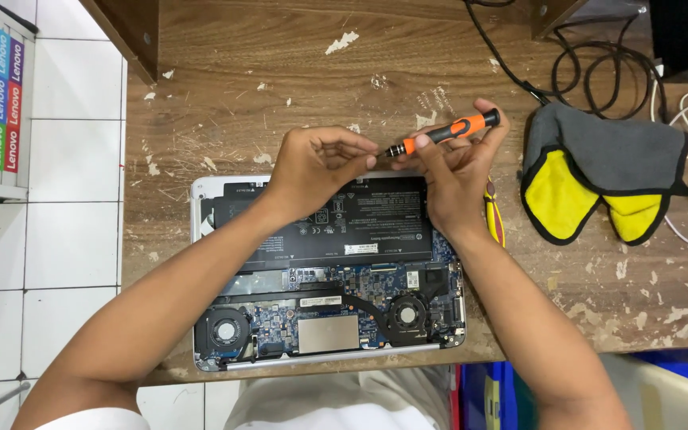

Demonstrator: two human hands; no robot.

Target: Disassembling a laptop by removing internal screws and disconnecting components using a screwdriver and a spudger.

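Single head-worn view, straight down (close overhead) onto the wooden desk [280, 72].

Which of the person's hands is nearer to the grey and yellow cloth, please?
Right. The right hand holds the screwdriver just beside the cloth; the left hand, pinching the screwdriver's tip, sits farther away over the laptop.

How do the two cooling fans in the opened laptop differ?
The left fan sits nearer the laptop's corner, with a pale hub; the right fan sits further inboard and slightly higher in the picture, its hub darker-ringed, a copper heat pipe reaching it. Both are round and black.
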